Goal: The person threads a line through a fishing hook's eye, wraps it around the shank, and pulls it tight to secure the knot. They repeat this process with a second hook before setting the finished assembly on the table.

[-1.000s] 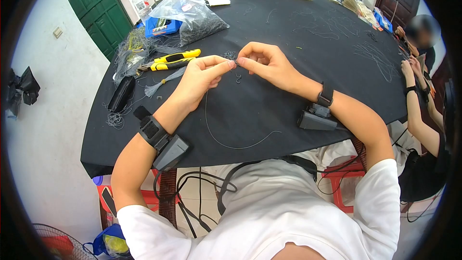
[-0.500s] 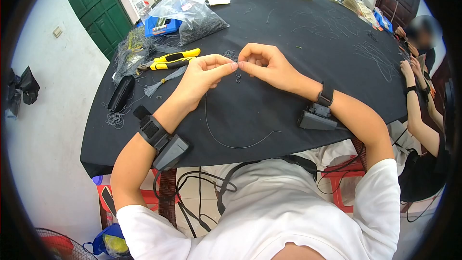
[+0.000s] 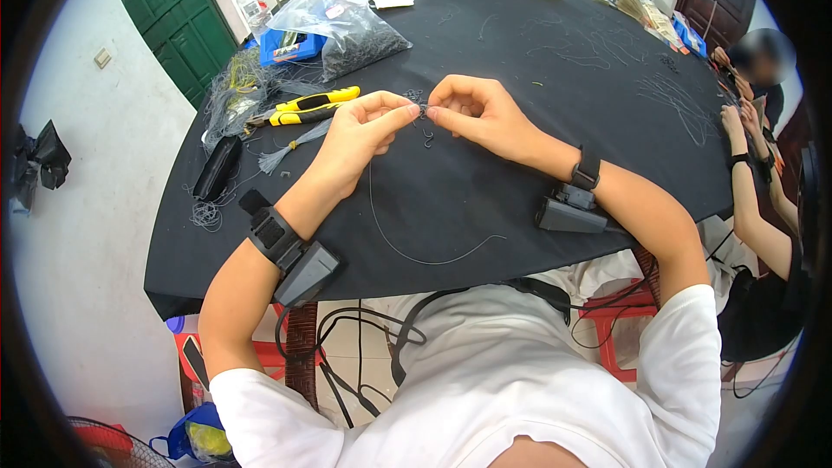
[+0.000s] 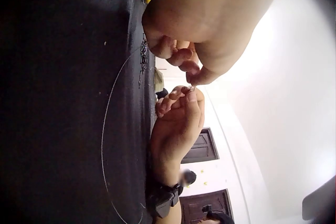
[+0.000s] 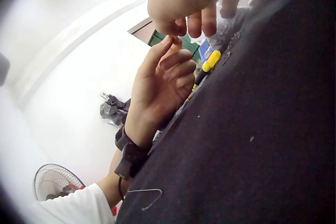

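Over the black cloth, my left hand (image 3: 357,140) and right hand (image 3: 490,120) meet almost fingertip to fingertip. Each pinches between thumb and forefinger at a tiny item, which the left wrist view shows as a small glint (image 4: 192,88); its shape is too small to tell. A thin grey line (image 3: 381,230) hangs from below the left hand and curves across the cloth toward the table's near edge. Small dark hooks (image 3: 427,140) lie on the cloth just under the fingertips, with a little pile (image 3: 414,97) behind them.
Left of my hands lie yellow-black pliers (image 3: 303,115), a bundle of line (image 3: 282,154), a black case (image 3: 218,169) and tangled line. Behind them stand a clear bag of dark pieces (image 3: 364,48) and a blue box (image 3: 290,48). Other people sit around the table (image 3: 555,199).
The left fingertips have shifted slightly left, so a small gap shows between the two hands. The right hand has hardly moved.
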### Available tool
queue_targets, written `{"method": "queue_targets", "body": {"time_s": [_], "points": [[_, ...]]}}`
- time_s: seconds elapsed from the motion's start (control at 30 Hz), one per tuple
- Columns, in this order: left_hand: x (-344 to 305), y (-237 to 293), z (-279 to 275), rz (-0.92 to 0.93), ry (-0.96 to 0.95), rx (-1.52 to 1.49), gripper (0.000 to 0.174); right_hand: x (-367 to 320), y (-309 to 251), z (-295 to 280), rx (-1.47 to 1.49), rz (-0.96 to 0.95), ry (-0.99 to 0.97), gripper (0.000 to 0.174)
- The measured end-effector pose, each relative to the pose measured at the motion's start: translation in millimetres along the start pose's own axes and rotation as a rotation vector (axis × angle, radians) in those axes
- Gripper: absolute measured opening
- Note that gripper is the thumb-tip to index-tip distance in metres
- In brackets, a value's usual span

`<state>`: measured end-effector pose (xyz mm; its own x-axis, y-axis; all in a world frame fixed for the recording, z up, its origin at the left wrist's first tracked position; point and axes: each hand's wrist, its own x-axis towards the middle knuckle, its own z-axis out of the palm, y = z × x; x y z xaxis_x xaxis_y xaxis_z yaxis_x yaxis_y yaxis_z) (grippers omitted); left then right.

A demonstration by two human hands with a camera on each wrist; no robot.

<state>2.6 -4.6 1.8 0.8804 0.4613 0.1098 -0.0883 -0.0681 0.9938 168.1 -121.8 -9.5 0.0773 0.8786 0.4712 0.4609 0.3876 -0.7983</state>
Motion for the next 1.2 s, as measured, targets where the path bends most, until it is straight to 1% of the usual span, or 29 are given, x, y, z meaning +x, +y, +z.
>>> {"method": "queue_targets", "body": {"time_s": [0.2, 0.3, 0.4, 0.7, 0.87, 0.97, 1.07, 1.2], "points": [[-0.1, -1.2, 1.4, 0.030, 0.001, 0.012, 0.018, -0.2, 1.0, 0.4, 0.052, 0.019, 0.009, 0.014], [0.0, -1.8, 0.2, 0.030, 0.024, 0.109, 0.019, 0.4, 3.5, 0.1, 0.049, 0.005, -0.001, 0.013], [0.1, -1.2, 0.5, 0.036, 0.055, 0.146, 0.018, 0.7, 3.7, 0.2, 0.024, -0.009, -0.004, 0.013], [0.2, -1.9, -1.7, 0.034, 0.009, 0.159, 0.018, 0.0, -0.4, -0.6, -0.024, -0.002, -0.008, 0.014], [-0.3, -0.3, 0.1, 0.017, 0.024, 0.165, 0.016, 0.8, 3.0, -1.3, -0.042, -0.016, -0.016, 0.015], [0.0, 0.4, 0.7, 0.027, 0.045, 0.153, 0.016, 0.8, -1.8, -1.6, -0.018, 0.024, -0.006, 0.015], [-0.5, 1.8, 1.3, 0.042, 0.063, 0.125, 0.016, 1.7, 3.7, -1.2, 0.038, 0.020, -0.008, 0.016], [-0.4, 1.2, 0.6, 0.066, 0.080, 0.131, 0.019, 1.4, 2.9, -1.4, 0.037, 0.026, -0.011, 0.017]]}}
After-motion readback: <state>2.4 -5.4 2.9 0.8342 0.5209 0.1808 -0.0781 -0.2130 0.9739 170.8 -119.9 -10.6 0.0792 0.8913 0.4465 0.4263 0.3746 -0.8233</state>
